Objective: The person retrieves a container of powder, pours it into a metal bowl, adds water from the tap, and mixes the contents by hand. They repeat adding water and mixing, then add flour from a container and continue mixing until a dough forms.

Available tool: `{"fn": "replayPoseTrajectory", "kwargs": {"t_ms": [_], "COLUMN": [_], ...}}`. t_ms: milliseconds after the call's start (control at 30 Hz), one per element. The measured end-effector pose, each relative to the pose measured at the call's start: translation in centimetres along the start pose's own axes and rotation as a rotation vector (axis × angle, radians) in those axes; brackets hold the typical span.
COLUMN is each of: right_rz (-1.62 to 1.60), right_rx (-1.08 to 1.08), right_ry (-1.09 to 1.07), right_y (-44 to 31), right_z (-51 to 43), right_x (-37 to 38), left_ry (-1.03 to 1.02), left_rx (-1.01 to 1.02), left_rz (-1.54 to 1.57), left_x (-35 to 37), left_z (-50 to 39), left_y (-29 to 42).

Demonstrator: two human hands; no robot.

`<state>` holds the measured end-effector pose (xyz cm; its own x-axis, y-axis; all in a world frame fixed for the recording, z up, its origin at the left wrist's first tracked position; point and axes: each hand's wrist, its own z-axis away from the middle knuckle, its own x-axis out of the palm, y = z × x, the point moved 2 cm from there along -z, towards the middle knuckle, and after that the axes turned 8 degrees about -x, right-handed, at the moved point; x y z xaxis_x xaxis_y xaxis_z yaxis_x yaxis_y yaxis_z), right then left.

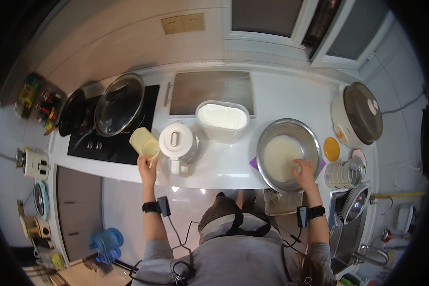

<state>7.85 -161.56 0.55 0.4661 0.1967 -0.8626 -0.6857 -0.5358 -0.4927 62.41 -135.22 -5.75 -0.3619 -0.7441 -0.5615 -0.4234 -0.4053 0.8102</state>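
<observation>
My left hand point(147, 169) grips a pale yellow plastic cup point(143, 140) by its near side, at the front edge of the cooktop. The cup is tilted. Over the right part of a stainless steel mixing bowl point(309, 134), my right hand point(305, 173) hangs with bent fingers apart and nothing visible in them. A whitish mass, its texture hard to tell, covers the floor of the bowl. Purple corners of a mat point(253, 163) stick out from beneath the bowl. Between my hands stand a white-lidded glass pitcher point(177, 143) and a clear tub of white powder point(222, 119).
A glass-lidded pan point(119, 105) and a dark wok point(72, 112) sit on the black cooktop point(109, 148). Behind the tub lies a metal-coloured panel point(211, 85). At right are an electric cooker point(359, 114), a yellow lid point(331, 149), a can point(338, 175) and the sink point(346, 228).
</observation>
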Motion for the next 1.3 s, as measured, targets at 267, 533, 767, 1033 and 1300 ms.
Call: {"fn": "replayPoseTrajectory", "kwargs": {"t_ms": [267, 533, 767, 1033, 1300], "right_rz": [-0.202, -0.306, -0.32, -0.372, -0.294], "right_rx": [-0.065, -0.023, 0.091, 0.122, -0.099], "right_ry": [0.12, 0.188, 0.052, -0.026, 0.231], "right_y": [-1.2, -0.9, -0.1, -0.3, -0.6], "right_z": [-0.7, -0.8, -1.6, -2.1, -2.7], "right_x": [0.7, 2.5, 1.8, 0.9, -0.1], "left_ry": [-0.353, -0.196, 0.11, 0.139, 0.192], "left_rx": [0.023, -0.188, -0.125, -0.23, -0.161], "left_rz": [0.125, -0.055, 0.17, 0.238, 0.207], "left_x": [0.7, 0.5, 0.8, 3.1, 2.2], "left_z": [0.1, 0.1, 3.6, 8.1, 9.2], "left_y": [-6.3, -4.2, 0.2, 6.2, 7.4]}}
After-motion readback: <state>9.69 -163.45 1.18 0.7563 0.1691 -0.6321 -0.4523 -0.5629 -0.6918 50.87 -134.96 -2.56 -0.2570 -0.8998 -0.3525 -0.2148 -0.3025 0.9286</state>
